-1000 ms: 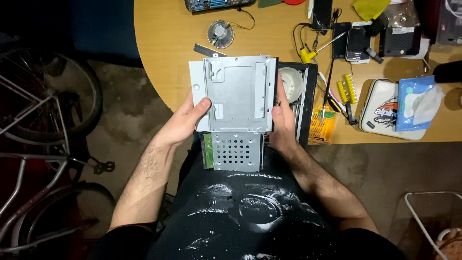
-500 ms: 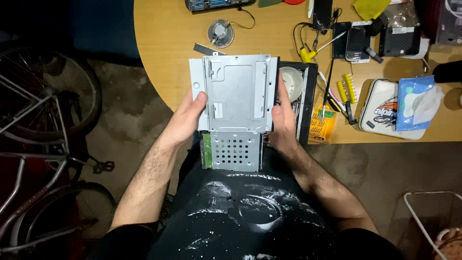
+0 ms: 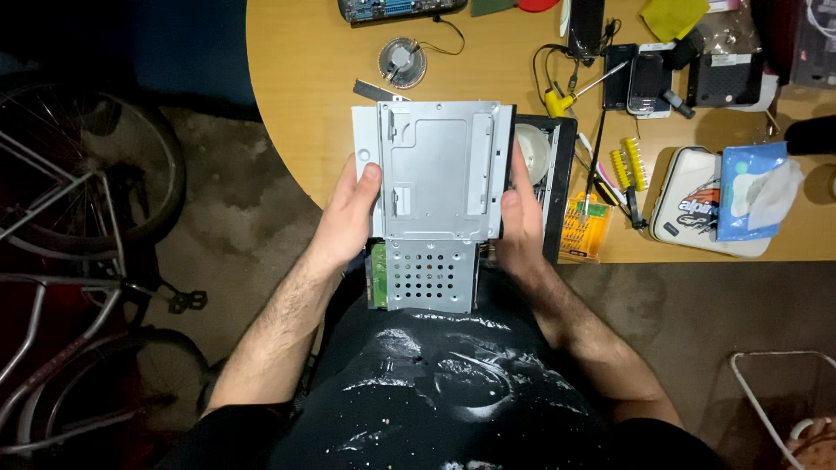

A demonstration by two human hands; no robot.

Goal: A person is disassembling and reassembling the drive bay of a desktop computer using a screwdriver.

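Note:
I hold a grey sheet-metal drive cage [image 3: 435, 170] flat in front of my chest, over the near edge of a round wooden table [image 3: 305, 104]. My left hand [image 3: 348, 218] grips its left side with the thumb on top. My right hand [image 3: 521, 228] grips its right side the same way. A perforated metal section [image 3: 429, 276] sticks out of the near end, with a green circuit board edge [image 3: 377, 277] along its left. Behind the cage lies an open black drive [image 3: 544, 161] with a white disc-shaped part.
On the table: a small round fan [image 3: 401, 62], a yellow-handled screwdriver [image 3: 575, 91], yellow bits [image 3: 629, 168], phones [image 3: 644, 78], a white pouch [image 3: 692, 204], a blue tissue pack [image 3: 751, 187]. A bicycle [image 3: 78, 252] stands on the floor at left, a white wire basket [image 3: 784, 405] at bottom right.

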